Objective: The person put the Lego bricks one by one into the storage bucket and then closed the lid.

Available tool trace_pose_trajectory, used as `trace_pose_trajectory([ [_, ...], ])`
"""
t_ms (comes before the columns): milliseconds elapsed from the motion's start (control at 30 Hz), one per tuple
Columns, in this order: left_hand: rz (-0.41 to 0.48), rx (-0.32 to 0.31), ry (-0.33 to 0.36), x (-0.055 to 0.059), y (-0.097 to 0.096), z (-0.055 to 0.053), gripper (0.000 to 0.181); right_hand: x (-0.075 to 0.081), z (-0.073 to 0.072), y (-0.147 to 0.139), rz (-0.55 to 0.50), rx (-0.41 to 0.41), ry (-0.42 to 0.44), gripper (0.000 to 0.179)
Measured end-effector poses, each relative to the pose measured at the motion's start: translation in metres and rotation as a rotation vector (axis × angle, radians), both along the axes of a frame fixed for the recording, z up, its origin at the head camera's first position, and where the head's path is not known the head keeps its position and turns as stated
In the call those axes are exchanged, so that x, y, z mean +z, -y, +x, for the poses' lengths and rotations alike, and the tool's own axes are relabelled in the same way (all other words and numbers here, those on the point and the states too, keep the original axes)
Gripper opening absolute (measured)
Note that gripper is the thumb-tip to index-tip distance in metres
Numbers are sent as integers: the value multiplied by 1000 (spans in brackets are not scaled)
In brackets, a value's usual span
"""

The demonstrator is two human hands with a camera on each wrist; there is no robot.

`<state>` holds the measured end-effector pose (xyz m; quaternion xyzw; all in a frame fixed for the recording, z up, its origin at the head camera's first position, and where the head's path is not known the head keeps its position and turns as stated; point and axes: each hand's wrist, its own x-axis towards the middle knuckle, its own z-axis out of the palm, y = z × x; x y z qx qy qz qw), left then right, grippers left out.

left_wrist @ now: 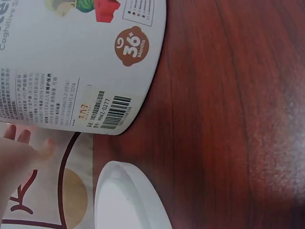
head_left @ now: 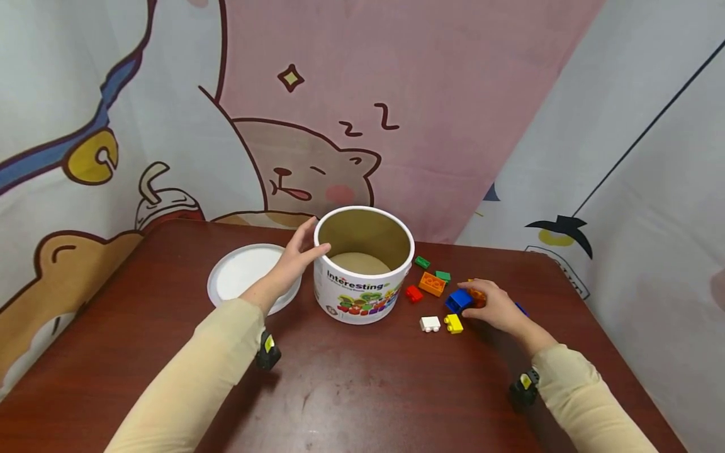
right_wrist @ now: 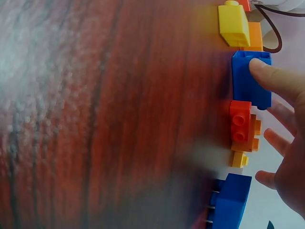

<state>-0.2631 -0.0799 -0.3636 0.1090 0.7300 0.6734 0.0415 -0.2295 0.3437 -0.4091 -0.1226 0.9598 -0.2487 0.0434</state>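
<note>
A white round bucket (head_left: 325,299) with a printed label stands on the table, its top uncovered. At its left side my left hand (head_left: 290,263) touches the rim, thumb and fingers spread and fairly straight. My right hand (head_left: 498,308) is among building bricks to the right of the bucket. It pinches a blue brick (right_wrist: 243,78), with the thumb against one face; the fingers behind are partly hidden. Close by lie a yellow brick (head_left: 454,324), a white brick (head_left: 430,324), an orange brick (head_left: 432,284) and a red brick (head_left: 414,293).
A white lid (head_left: 243,274) lies left of the bucket. Two green bricks, one by the bucket (head_left: 422,262), lie farther back. Another blue brick (right_wrist: 232,202) is beyond the right hand. A patterned cloth (head_left: 453,113) hangs behind the brown table (head_left: 351,384).
</note>
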Motion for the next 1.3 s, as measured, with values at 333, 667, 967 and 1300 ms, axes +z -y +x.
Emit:
trace_pose_trajectory([
  [333, 51, -8, 9, -2, -4, 0, 64, -3, -1, 0, 17, -6, -73, 43],
  [667, 71, 0, 33, -4, -6, 0, 64, 12, 2, 4, -154, -114, -40, 46],
  [967, -7, -19, 15, 2, 1, 2, 66, 27, 4, 12, -291, -151, -22, 52],
  [1300, -81, -36, -12, 7, 4, 3, 64, 32, 3, 18, -344, -190, 5, 55],
])
